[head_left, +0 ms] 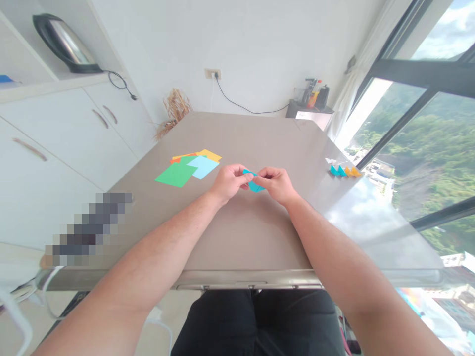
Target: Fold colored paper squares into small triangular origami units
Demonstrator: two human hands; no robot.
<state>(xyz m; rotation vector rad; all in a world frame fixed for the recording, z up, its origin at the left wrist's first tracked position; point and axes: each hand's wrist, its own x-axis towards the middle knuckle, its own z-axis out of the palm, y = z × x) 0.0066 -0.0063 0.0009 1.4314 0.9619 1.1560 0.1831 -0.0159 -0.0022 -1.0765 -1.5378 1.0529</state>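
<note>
Between my two hands, above the middle of the table, is a small piece of folded blue paper (256, 187). My left hand (230, 182) pinches its left side between thumb and fingers. On the right side, my right hand (275, 183) grips it the same way, and the two thumbs nearly meet over its upper part. The fingers hide some of the folds. To the left lie loose paper sheets: a green sheet (176, 174), a light blue sheet (203, 166) and a yellow sheet (210, 155), overlapping with others.
Several small folded paper shapes, blue (337, 171) and orange (352, 172), stand in a row at the table's right side by the window. A blurred-out dark object (91, 227) lies at the left edge. The brown table (252, 133) reaches back toward a wall socket (213, 73).
</note>
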